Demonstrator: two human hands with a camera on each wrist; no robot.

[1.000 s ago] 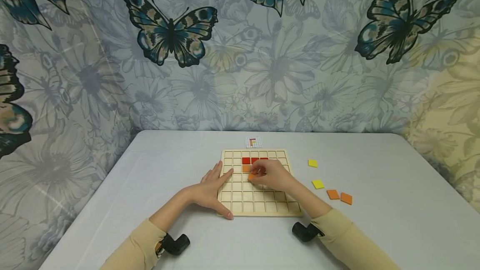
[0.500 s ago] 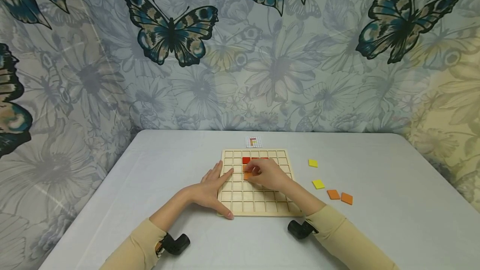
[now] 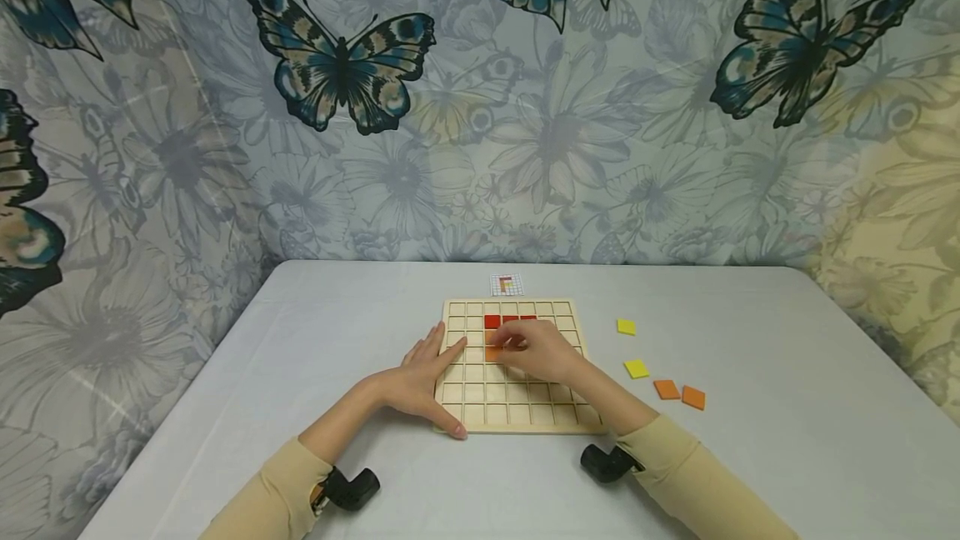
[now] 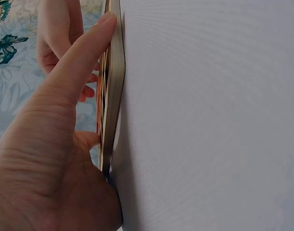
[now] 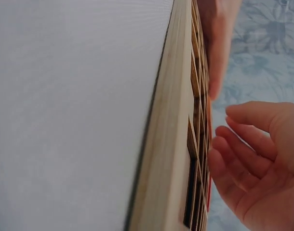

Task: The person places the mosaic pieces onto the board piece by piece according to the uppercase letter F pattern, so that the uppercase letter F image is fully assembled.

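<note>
A wooden grid board (image 3: 475, 415) lies on the table. My left hand (image 3: 420, 380) rests on its left side with fingers spread, thumb at the near corner. In a row near the top sit red tiles (image 3: 492, 321), partly covered by my right hand (image 3: 546, 350). Below the leftmost red tile is an orange tile (image 3: 491, 336), and under that a second orange tile (image 3: 492, 354) lies in its cell. The right fingertips are just over these tiles. In the right wrist view, the thumb (image 5: 243, 112) and loosely bent fingers stand apart with nothing between them.
Right of the board lie two yellow tiles (image 3: 636, 368) and two orange tiles (image 3: 666, 390) on the white tablecloth (image 3: 787, 357). A small card with a coloured grid pattern (image 3: 506, 284) lies behind the board. A butterfly-print backdrop (image 3: 555, 148) stands behind the table.
The right hand has set the second orange tile, tilted in its fingers a second ago, into the cell and let go of it. The left hand has stayed in place.
</note>
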